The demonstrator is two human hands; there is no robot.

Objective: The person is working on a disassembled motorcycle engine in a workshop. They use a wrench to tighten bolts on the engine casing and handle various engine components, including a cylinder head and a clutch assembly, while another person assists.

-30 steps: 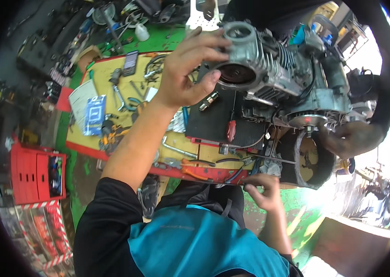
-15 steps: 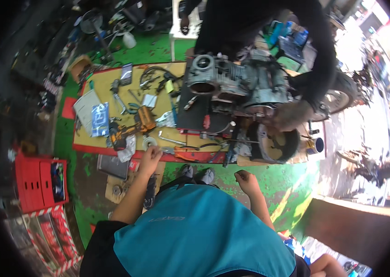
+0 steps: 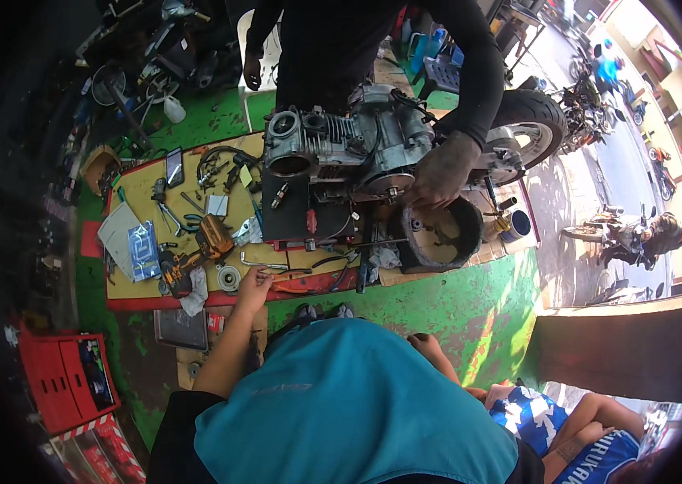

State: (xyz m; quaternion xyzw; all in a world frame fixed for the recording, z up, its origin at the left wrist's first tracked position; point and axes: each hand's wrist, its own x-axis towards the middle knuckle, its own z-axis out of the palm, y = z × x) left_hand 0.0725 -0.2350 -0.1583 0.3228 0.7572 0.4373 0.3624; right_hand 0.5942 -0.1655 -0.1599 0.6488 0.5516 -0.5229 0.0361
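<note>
My left hand [image 3: 252, 290] is at the table's front edge, its fingers pinched together over the head of orange-handled pliers [image 3: 296, 289]. Those fingers cover the jaws. A pale round ring [image 3: 229, 278] lies just left of this hand, and a silver wrench [image 3: 264, 262] just beyond it. Low beside my turquoise jacket, my right hand [image 3: 425, 347] hangs with curled fingers and nothing visible in them; the jacket hides part of it. Across the table, a co-worker's hand [image 3: 442, 173] touches the round side of a grey engine [image 3: 349, 141].
A yellow-black power tool [image 3: 212, 239], a blue packet [image 3: 144, 252] and a phone [image 3: 175, 166] lie on the left of the table. A dark round tub [image 3: 470, 242] stands at its right, by a blue can [image 3: 518, 226]. A red cabinet [image 3: 54, 375] stands at lower left.
My view has swung right, so the table sits further left. My left hand has moved from the ring rightward onto the pliers' head. My right hand is now more hidden by the jacket.
</note>
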